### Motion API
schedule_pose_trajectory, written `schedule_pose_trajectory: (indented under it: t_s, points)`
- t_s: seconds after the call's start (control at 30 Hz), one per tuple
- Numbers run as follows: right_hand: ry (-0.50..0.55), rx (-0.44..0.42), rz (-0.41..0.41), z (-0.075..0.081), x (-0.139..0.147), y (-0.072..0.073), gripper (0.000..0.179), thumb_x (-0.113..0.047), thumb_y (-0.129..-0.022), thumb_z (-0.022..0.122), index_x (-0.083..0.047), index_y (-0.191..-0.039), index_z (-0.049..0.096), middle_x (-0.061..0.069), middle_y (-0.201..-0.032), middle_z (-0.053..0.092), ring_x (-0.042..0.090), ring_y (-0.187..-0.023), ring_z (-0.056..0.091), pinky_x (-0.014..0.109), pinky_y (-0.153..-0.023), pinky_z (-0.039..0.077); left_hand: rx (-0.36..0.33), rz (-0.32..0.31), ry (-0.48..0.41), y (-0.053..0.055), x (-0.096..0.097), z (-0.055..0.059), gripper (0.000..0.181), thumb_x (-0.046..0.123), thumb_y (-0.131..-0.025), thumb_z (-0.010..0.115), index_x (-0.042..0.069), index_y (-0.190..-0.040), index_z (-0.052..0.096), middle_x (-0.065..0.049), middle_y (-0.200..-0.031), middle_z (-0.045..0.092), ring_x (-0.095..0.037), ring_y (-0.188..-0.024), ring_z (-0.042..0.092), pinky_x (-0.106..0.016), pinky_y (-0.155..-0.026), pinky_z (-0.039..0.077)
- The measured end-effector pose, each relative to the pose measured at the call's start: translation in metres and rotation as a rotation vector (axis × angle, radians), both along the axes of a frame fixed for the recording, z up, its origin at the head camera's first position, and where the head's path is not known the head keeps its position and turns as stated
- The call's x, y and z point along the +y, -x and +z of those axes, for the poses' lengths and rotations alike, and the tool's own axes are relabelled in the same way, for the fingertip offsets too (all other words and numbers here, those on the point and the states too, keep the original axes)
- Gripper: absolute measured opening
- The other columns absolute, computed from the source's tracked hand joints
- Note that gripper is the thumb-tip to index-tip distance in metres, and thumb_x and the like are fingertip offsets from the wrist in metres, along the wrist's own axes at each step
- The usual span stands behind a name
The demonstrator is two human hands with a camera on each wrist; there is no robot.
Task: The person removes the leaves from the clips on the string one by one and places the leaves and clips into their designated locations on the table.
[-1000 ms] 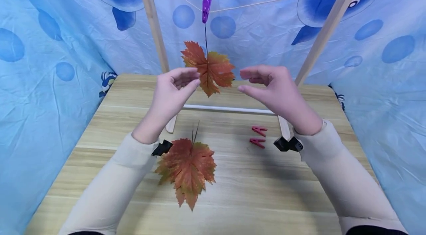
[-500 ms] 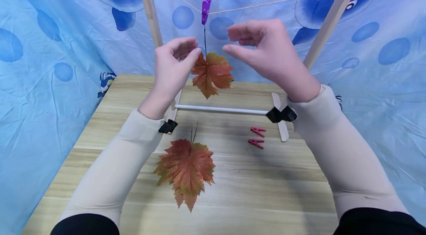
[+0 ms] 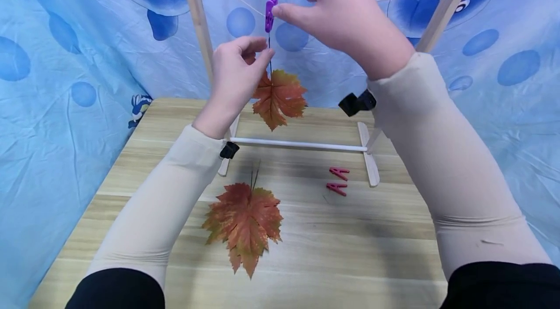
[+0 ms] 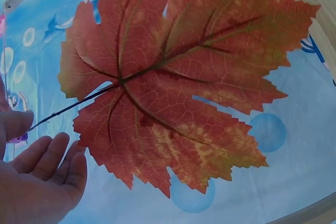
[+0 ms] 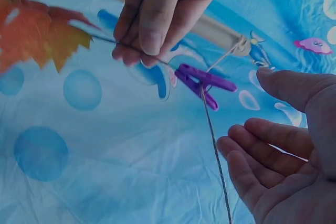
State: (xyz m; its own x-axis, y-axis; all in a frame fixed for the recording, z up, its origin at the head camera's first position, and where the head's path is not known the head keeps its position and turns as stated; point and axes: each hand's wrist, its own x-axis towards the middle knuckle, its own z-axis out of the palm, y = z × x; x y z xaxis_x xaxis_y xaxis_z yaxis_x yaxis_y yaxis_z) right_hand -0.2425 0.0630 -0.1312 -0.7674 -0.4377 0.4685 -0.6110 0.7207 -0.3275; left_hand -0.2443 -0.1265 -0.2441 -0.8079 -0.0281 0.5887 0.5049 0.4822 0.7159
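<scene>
A purple clothespin [image 3: 269, 16] hangs on a thin string [image 5: 216, 153], with an orange-red artificial maple leaf [image 3: 281, 97] below it, held by its dark stem [image 4: 68, 108]. My left hand [image 3: 236, 68] is at the stem just under the clothespin; in the left wrist view its thumb and fingers stand apart, with a gap between them. My right hand [image 3: 339, 8] is raised beside the clothespin. Seen from the right wrist, this hand's thumb [image 5: 286, 85] and fingers are spread around the clothespin's handle ends, without touching them.
More maple leaves [image 3: 245, 221] lie stacked on the wooden table [image 3: 332, 255]. Two red clothespins [image 3: 337, 188] rest to their right. The string runs between two wooden posts [image 3: 197, 17], joined low by a white rod [image 3: 302, 144]. A blue patterned curtain [image 3: 48, 163] surrounds the table.
Both hands have risen from around the hanging leaf, the left to its stem, the right further up to the purple clothespin. The leaf and clothespin still hang in place.
</scene>
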Motion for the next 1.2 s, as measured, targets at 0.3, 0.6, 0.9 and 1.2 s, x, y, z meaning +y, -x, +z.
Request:
schedule_pose_trajectory:
  t_s: [0.3,0.6,0.9,1.2]
  points:
    - [-0.144,-0.118,-0.022,0.01,-0.019,0.021,0.048,-0.054,-0.096,0.063,-0.012,-0.114,0.077,0.004,-0.095,0.065,0.014,-0.082,0.055,0.025,-0.069,0.046,0.017,0.05,0.075,0.005,0.0,0.003,0.017,0.017,-0.097,0.071,0.004,-0.104,0.081,-0.004,-0.09,0.076,-0.007,-0.076,0.063,-0.021,-0.074,0.048]
    - [-0.158,-0.165,-0.004,0.009,-0.02,0.029,0.046,-0.056,-0.097,0.061,-0.016,-0.1,0.082,-0.001,-0.06,0.047,0.014,-0.055,0.04,0.028,-0.051,0.034,0.02,0.045,0.075,0.005,0.005,0.003,0.016,0.016,-0.097,0.071,0.005,-0.101,0.082,-0.005,-0.088,0.076,-0.007,-0.075,0.064,-0.02,-0.074,0.049]
    - [-0.089,-0.189,-0.021,0.007,-0.015,0.029,0.047,-0.053,-0.098,0.061,-0.015,-0.116,0.079,0.002,-0.091,0.064,0.013,-0.077,0.05,0.029,-0.066,0.043,0.039,0.031,0.085,0.004,0.009,0.004,0.015,0.015,-0.097,0.071,0.004,-0.099,0.082,-0.005,-0.085,0.076,-0.007,-0.071,0.063,-0.021,-0.072,0.049]
    - [-0.072,-0.151,-0.068,0.005,-0.011,0.028,0.039,-0.051,-0.099,0.059,-0.022,-0.115,0.08,-0.002,-0.091,0.068,0.009,-0.079,0.05,0.026,-0.065,0.044,0.023,0.009,0.103,0.003,0.009,0.005,0.016,0.015,-0.098,0.071,0.004,-0.099,0.082,-0.004,-0.085,0.075,-0.007,-0.072,0.063,-0.022,-0.072,0.049]
